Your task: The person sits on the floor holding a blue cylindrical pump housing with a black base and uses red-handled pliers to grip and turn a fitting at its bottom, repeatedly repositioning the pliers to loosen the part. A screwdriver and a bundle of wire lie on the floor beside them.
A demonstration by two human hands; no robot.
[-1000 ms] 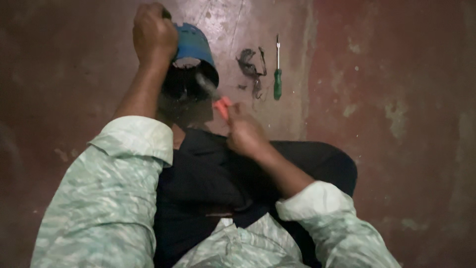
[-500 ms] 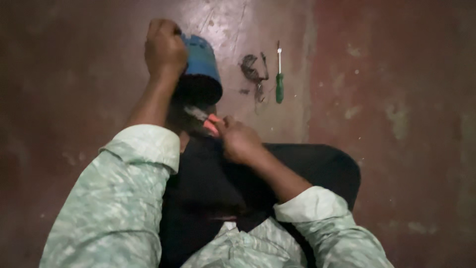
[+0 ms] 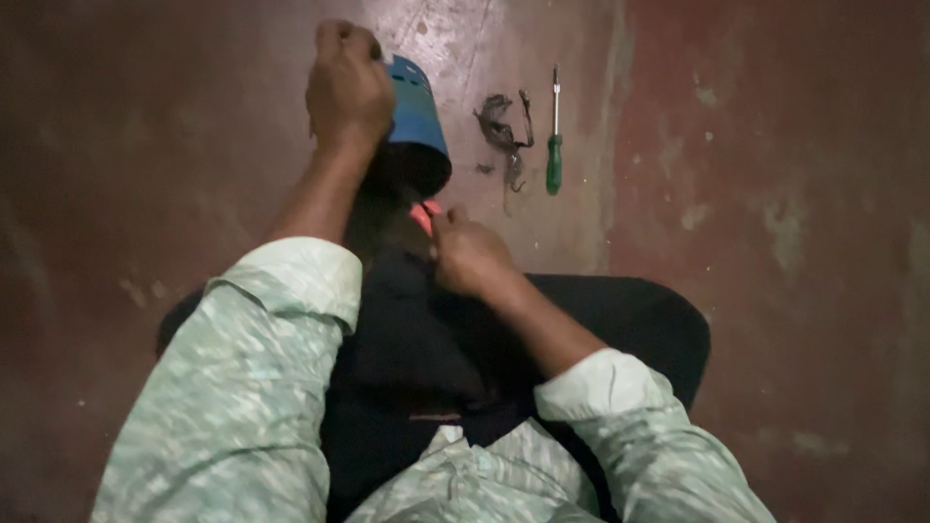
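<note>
My left hand (image 3: 347, 92) grips the far end of a blue cylindrical housing (image 3: 417, 116) that lies tilted on the floor, its dark open mouth facing me. My right hand (image 3: 470, 254) is closed on a small tool with an orange-red handle (image 3: 423, 214), held just below that dark opening. The tool's tip is hidden in the shadow at the housing's mouth. Both forearms come out of pale green patterned sleeves, above my dark trousers.
A green-handled screwdriver (image 3: 554, 136) lies on the worn reddish floor (image 3: 775, 194) to the right of the housing. Between them sits a small tangle of dark wire or metal bits (image 3: 504, 126).
The blue housing has been tipped further, so its opening turns toward me. My right hand drew the orange-handled tool down and slightly back from the opening.
</note>
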